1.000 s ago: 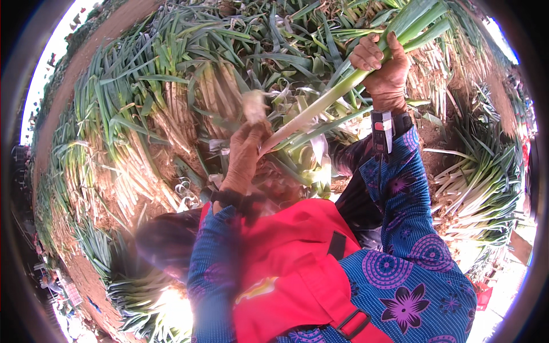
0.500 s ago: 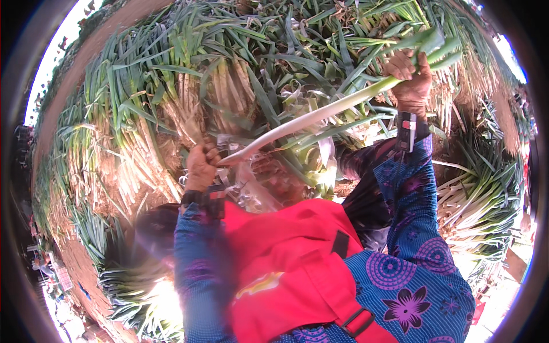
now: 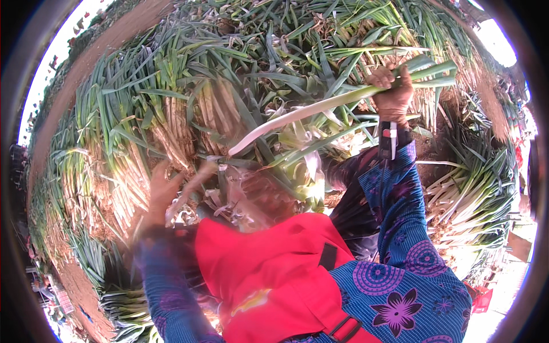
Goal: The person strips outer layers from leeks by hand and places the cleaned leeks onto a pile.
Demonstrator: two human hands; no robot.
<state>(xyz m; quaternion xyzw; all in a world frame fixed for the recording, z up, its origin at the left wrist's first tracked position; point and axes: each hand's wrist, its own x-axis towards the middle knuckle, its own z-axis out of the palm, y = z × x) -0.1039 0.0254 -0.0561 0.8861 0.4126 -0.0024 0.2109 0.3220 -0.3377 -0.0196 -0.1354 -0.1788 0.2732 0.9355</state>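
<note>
Leek (image 3: 320, 108) is gripped at its green end by the right hand (image 3: 393, 94), fingers wrapped tight. Long axis runs down-left, white tip toward the left hand (image 3: 166, 194), which is blurred, fingers seemingly spread, near but clear of that tip, over stacked leeks (image 3: 171, 131).

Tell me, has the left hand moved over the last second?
Yes. The left hand has swung left and down, away from the leek, toward the bundled leeks on the pile's left side.
</note>
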